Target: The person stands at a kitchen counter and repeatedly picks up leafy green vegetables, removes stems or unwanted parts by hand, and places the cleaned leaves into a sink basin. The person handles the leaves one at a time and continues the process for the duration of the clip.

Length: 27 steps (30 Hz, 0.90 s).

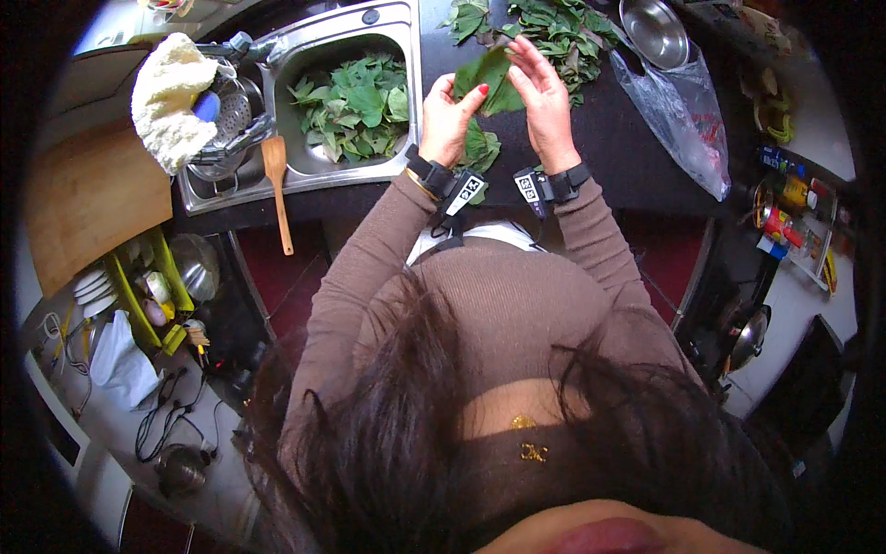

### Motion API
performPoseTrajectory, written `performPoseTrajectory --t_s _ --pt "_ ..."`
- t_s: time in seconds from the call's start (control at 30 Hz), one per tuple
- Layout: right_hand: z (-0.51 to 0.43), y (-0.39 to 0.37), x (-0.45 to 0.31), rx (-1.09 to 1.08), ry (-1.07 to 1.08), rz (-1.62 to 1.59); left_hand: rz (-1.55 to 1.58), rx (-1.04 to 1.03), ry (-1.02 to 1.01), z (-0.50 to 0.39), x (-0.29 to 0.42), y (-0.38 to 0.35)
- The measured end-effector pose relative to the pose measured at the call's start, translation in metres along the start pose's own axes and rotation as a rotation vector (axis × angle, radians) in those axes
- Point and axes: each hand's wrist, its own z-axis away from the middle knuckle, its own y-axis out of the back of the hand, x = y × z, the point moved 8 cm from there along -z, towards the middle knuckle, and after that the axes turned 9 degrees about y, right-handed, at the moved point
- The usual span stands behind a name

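My left hand (448, 119) pinches a large green leaf (484, 77) between thumb and fingers, above the dark countertop (512, 166). At the leaf's other side is my right hand (543, 100), fingers raised and slightly spread; whether its fingertips touch the leaf I cannot tell. More leaves (480, 147) lie on the counter just below the held one. A big heap of leafy greens (564, 45) spreads behind my right hand. Left of my left hand, the basin of a steel sink (414, 41) contains another pile of green leaves (360, 107).
A wooden spatula (275, 173) rests over the sink's front edge. Colanders (234, 114) and a pale fluffy cloth (163, 104) are at the sink's left, near a wooden board (104, 208). At the right are a clear plastic bag (682, 121) and a steel bowl (654, 33).
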Motion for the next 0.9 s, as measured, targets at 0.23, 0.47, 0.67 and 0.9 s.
performPoseTrajectory --t_s 0.23,0.47,0.67,0.9 --pt "0.029 -0.006 0.028 -0.308 -0.553 -0.078 0.123 0.019 0.052 0.014 -0.005 0.008" --pt "0.030 0.009 0.045 -0.133 -0.494 -0.036 0.175 0.235 0.021 0.023 -0.005 0.037" --pt "0.033 0.011 0.056 -0.102 -0.468 -0.078 0.191 0.271 0.000 0.027 -0.006 0.052" --pt "0.037 0.008 0.059 -0.100 -0.512 -0.168 0.248 0.251 0.009 0.033 -0.008 0.060"
